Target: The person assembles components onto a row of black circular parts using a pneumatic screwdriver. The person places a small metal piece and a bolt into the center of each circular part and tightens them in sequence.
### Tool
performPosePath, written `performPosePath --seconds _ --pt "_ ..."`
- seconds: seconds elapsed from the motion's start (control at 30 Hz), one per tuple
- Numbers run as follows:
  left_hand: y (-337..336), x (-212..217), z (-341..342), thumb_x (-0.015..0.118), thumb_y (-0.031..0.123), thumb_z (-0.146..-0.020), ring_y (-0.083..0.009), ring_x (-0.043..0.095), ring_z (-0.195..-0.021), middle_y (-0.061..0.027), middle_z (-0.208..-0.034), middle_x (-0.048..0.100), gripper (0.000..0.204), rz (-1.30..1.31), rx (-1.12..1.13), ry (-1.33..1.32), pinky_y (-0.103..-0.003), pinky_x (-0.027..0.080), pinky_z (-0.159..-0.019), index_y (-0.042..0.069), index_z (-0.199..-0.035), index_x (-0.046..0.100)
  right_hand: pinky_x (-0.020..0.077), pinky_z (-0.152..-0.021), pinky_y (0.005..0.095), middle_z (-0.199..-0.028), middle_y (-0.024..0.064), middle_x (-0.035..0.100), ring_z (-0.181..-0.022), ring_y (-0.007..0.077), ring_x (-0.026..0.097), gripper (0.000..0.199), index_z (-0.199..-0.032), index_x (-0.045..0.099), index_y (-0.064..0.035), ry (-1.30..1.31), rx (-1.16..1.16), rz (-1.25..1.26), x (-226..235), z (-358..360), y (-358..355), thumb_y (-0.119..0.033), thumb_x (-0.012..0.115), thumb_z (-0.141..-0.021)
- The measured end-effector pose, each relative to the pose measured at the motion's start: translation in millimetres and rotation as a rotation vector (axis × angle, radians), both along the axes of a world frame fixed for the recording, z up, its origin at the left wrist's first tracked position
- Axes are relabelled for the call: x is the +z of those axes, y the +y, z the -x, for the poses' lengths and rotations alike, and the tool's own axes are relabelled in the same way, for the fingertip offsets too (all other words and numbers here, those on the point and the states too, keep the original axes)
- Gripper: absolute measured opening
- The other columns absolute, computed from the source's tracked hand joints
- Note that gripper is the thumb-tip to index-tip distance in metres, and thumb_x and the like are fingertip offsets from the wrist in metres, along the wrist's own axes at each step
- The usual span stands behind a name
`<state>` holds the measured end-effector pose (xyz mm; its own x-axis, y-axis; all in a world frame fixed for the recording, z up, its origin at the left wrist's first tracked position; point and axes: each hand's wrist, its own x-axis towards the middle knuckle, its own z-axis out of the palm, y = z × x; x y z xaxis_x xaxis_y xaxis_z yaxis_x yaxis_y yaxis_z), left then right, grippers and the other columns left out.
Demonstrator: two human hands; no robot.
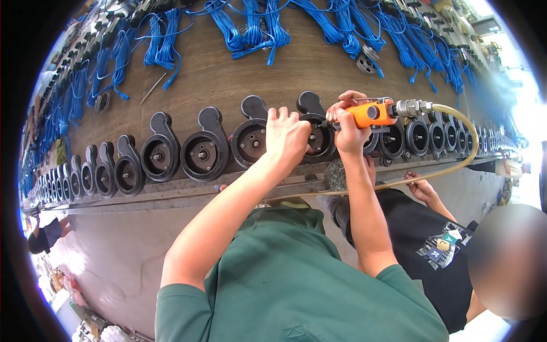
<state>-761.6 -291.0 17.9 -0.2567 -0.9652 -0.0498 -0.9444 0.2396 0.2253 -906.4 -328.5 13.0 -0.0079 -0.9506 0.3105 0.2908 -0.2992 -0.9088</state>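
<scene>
My right hand (351, 134) grips an orange air-powered driver (373, 114). The driver lies nearly level, its dark tip pointing left toward a round black housing (322, 139). My left hand (288, 137) is closed at the left side of that housing, knuckles up. Whatever its fingers pinch is hidden. Partly behind my left hand is another black housing (250, 142) with an open round face and a metal stud in its middle. A yellowish air hose (474, 134) runs from a metal coupling (413, 108) at the driver's back end and curves down.
Similar black housings (204, 154) stand in a long row along the bench (216, 80) edge. Coiled blue cords (165, 43) lie across the back. A metal rod (152, 88) and stacked metal discs (367, 61) rest on the bench. At my right, close by, a co-worker's hand (420, 187) reaches toward the edge.
</scene>
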Motion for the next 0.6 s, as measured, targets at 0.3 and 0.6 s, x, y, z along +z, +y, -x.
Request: performPosePath --seconds 0.3,0.6 --pt "3.4 -3.5 -2.3 0.085 0.040 -0.061 -0.0278 0.059 -0.102 -0.0080 -0.092 0.067 0.035 0.030 -0.006 0.012 -0.045 0.041 -0.092 0.017 -0.085 0.077 0.0485 -0.066 0.0294 -0.076 0.0057 0.055 -0.066 0.0132 0.053 0.023 -0.108 0.050 0.0002 0.045 0.054 0.021 -4.5 -3.3 1.7 0.000 0.053 -0.085" --pt "3.7 -3.4 0.4 0.086 0.038 -0.062 -0.0280 0.060 -0.100 -0.0085 -0.091 0.067 0.031 0.034 0.025 0.008 -0.044 0.042 -0.091 0.014 -0.080 0.076 0.0487 -0.066 0.0265 -0.074 0.0052 0.056 -0.067 0.0138 0.058 0.027 -0.111 0.051 0.0028 0.214 0.027 0.034 -3.1 -10.4 -1.7 -0.001 0.056 -0.085"
